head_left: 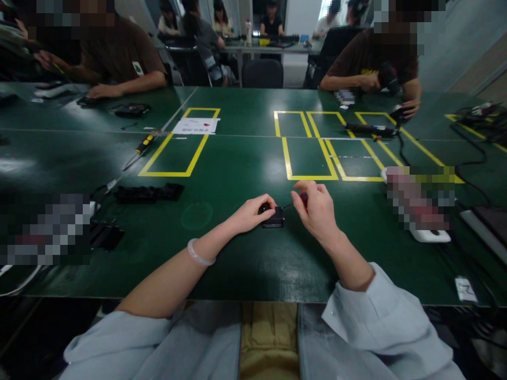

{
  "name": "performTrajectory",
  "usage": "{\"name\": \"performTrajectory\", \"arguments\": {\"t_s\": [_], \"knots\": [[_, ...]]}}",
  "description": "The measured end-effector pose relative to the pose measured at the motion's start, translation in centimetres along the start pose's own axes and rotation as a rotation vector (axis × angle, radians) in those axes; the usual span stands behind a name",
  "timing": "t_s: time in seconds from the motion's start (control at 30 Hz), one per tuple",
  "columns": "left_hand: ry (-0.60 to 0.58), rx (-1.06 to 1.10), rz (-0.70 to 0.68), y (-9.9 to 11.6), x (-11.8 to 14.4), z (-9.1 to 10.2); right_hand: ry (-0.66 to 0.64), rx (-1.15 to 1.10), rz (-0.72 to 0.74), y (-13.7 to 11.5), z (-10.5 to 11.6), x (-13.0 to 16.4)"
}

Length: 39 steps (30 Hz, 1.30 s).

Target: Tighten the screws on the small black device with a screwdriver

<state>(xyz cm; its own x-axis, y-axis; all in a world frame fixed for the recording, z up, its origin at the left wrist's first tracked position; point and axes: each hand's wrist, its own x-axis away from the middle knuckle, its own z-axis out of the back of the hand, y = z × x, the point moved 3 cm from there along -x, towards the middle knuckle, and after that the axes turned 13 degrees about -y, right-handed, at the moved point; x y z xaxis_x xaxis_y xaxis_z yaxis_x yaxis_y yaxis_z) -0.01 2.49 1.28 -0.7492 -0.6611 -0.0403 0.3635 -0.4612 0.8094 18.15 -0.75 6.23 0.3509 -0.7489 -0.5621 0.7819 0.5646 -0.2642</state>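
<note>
Left hand pins small black rectangular plastic device flat on green surface, steadying it; right hand pinches thin dark-handled screwdriver, tip angled at device.

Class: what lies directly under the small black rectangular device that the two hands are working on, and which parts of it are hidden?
The small black rectangular device rests on the dark green table. The left hand covers its left end; its underside is hidden.
</note>
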Motion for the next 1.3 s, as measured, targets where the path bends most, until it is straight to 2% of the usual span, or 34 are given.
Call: {"name": "performTrajectory", "arguments": {"t_s": [0.63, 1.3], "knots": [[0.000, -0.020, -0.006, 0.11, 0.01, 0.03, -0.027, -0.011, -0.027, 0.02, -0.11, 0.07], [0.001, 0.000, -0.016, -0.19, 0.01, -0.02, 0.014, -0.011, -0.003, -0.06, -0.04, 0.00]]}}
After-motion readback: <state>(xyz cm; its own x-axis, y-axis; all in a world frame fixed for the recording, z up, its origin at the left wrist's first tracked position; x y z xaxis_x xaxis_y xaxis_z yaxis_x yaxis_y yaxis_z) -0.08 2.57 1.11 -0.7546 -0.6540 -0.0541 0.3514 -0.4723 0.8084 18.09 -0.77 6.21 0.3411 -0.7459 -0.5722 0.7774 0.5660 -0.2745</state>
